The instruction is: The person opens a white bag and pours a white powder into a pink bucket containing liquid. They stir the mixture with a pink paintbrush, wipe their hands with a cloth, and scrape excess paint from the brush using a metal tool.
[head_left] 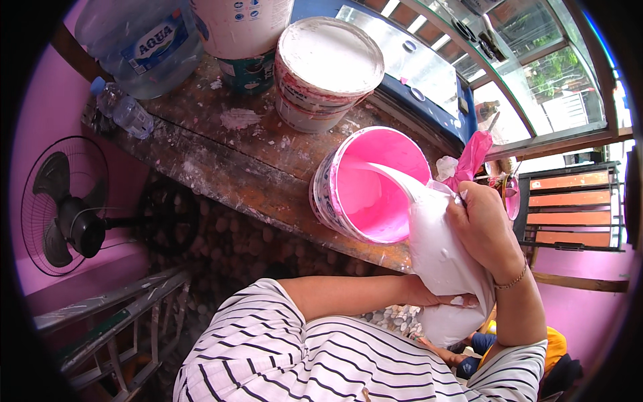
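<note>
A bag (pixel 439 231) tilts at four o'clock against a bucket (pixel 327 194), pouring white liquid (pixel 383 169) inside. The right grip (pixel 487 218) clenches its upper end; the left grip (pixel 432 299) grasps lower down. On the counter (pixel 201 147), a tub (pixel 311 115) stands at the bucket's eleven o'clock.

Well left of the left hand (pixel 450 296), a black fan (pixel 82 231) stands by a pink wall (pixel 47 114); a metal ladder (pixel 134 311) and pebbles (pixel 234 248) lie on that side too. Beyond and left of the right hand (pixel 492 224), the paint-spattered table (pixel 268 167) bears a lidded tub (pixel 331 60), 2 stacked tubs (pixel 241 30), a big jug (pixel 144 50) and a blue-capped bottle (pixel 124 110). Beyond the right hand are a blue-edged glass panel (pixel 408 67) and framed panes (pixel 562 87); to its right, orange slats (pixel 573 201). Another person (pixel 556 345), in yellow, is low to the left hand's right.
</note>
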`<state>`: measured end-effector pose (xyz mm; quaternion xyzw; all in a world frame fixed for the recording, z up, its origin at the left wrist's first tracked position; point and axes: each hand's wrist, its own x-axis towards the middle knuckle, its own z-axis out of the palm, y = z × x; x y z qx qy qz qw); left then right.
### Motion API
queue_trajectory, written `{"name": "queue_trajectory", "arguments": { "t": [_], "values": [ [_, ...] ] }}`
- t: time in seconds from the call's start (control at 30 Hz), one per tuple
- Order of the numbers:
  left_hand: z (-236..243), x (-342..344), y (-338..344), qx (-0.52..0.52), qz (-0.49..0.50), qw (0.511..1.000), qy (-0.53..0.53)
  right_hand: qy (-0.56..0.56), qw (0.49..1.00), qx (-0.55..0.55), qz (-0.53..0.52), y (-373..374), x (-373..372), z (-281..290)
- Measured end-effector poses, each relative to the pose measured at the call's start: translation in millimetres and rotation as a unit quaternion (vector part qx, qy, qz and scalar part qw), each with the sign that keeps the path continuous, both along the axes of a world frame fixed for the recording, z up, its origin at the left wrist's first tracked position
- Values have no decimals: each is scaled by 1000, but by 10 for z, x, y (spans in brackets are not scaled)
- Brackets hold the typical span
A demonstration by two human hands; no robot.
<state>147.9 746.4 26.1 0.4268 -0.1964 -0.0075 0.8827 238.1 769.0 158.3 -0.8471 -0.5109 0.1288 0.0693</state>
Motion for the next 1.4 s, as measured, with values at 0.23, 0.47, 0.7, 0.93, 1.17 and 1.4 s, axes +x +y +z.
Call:
{"name": "queue_trajectory", "arguments": {
  "t": [0.23,0.47,0.7,0.93,1.17,1.4],
  "values": [
    [-45,54,-32,72,8,997,-12,5,999,-44,-28,83,-67,108],
    [-40,73,-2,74,11,997,-10,7,999,-37,-27,145,-118,162],
    [-38,45,1,62,47,997,-31,-13,999,-35,-8,122,-102,113],
    [-36,109,-19,-11,12,999,-46,4,997,-57,-45,177,-142,167],
    [-172,145,-186,-99,6,994,-50,15,999,-41,1,175,-84,76],
    [-247,243,-286,-166,-67,983,43,29,997,-67,24,230,-30,11]
  ]
}}
